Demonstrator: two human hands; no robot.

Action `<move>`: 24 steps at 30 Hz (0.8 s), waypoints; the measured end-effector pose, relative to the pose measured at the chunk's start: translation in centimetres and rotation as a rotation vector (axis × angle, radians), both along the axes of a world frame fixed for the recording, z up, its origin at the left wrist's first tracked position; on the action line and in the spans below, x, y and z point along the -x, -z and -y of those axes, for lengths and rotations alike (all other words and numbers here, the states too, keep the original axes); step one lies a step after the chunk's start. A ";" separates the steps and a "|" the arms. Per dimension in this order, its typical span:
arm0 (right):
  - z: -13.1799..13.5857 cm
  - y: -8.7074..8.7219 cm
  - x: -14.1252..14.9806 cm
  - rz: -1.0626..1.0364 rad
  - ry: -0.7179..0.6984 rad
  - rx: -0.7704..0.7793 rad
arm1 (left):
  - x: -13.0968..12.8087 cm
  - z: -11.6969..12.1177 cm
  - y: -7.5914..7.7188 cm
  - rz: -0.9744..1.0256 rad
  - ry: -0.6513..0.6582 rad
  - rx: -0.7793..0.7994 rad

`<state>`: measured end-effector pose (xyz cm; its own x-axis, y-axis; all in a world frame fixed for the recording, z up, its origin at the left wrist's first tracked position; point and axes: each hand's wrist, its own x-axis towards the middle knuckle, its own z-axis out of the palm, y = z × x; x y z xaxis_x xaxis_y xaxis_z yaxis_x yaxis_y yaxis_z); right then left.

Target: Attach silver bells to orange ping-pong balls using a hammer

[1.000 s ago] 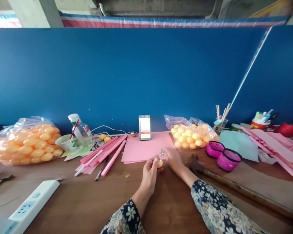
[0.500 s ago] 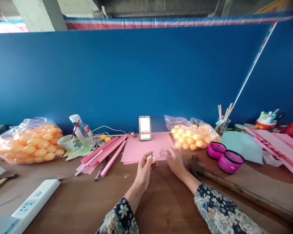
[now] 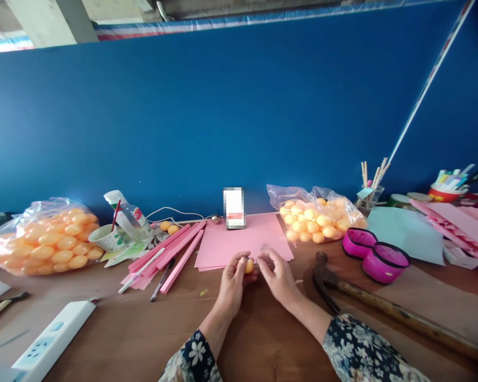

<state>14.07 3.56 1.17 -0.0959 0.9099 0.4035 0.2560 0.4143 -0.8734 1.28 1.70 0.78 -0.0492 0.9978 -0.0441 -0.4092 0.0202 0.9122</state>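
My left hand (image 3: 236,276) is closed around a small orange ball (image 3: 249,265), with the thumb across its near side. Just to the right, my right hand (image 3: 276,273) has its thumb and fingers drawn together close to the ball. A faint clear bit shows at those fingertips, too small and blurred to name. Both hands are just over the near edge of the pink paper sheets (image 3: 258,233). A phone (image 3: 234,209) with a blurred-out screen stands upright on the sheets, behind my hands.
Bags of orange balls stand left (image 3: 48,244) and right (image 3: 313,217). Pink paper strips (image 3: 183,249) and a pen (image 3: 163,278) lie left of the sheets. Rightward are a hammer (image 3: 382,294) and magenta rings (image 3: 384,262). A power strip (image 3: 51,339) lies front left.
My right hand has come left and nearer, away from the sheets, to beside the ball in my left hand. My left hand keeps hold of the ball. The view has tilted slightly.
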 end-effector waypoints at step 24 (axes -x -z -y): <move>-0.5 0.6 0.1 -0.067 -0.063 0.083 | -0.2 0.0 -0.2 -0.184 -0.075 0.008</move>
